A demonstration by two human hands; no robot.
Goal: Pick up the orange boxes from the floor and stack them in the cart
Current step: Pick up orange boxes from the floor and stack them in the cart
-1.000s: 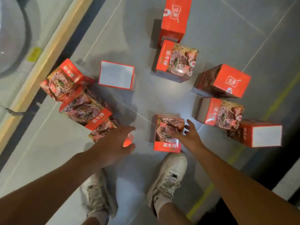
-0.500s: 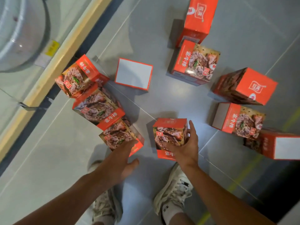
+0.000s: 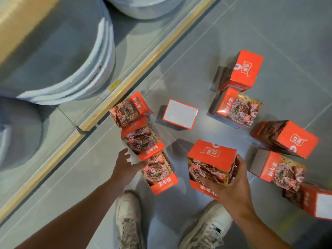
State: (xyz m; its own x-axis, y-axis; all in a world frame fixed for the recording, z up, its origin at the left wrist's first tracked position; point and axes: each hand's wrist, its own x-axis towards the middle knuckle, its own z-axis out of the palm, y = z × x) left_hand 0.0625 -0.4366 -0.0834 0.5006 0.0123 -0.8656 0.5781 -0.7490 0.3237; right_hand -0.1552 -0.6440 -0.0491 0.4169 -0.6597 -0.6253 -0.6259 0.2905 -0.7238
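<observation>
Two white sneakers [image 3: 206,229] at bottom of view, planted on grey tiled floor [image 3: 188,69]. R hand [image 3: 231,187] grips an orange box [image 3: 212,166] from its near & right sides, fingers curled round the front face, thumb up the right edge; box tilted, red logo panel on top, meat photo facing the camera, held just above the right shoe. Can't tell if it's clear of the floor or touching.

L hand [image 3: 125,168] reaches fwd w/ fingers spread & relaxed, holding nothing; fingertips touch or nearly touch the near-left end of a row of three boxes. Nearest in that row, box w/ meat photo up [image 3: 159,174], just past the left shoe. Next one [image 3: 142,141] butts against it, third [image 3: 129,108] beyond that, against the yellow strip [image 3: 143,65] running diagonally across the floor.

Right side: a box lying photo-up [image 3: 280,169] just beside the held one; another w/ white end panel [image 3: 318,202] at the right edge of view, blurred. Further, a box w/ red logo face [image 3: 291,141]. Mid floor, a box showing white face up [image 3: 180,114], apart from the rest. Past it, photo-up box [image 3: 237,108], w/ a logo-face box [image 3: 244,71] touching its far side.

Beyond the strip, far left: stacked white round basins [image 3: 75,72], blurred.
</observation>
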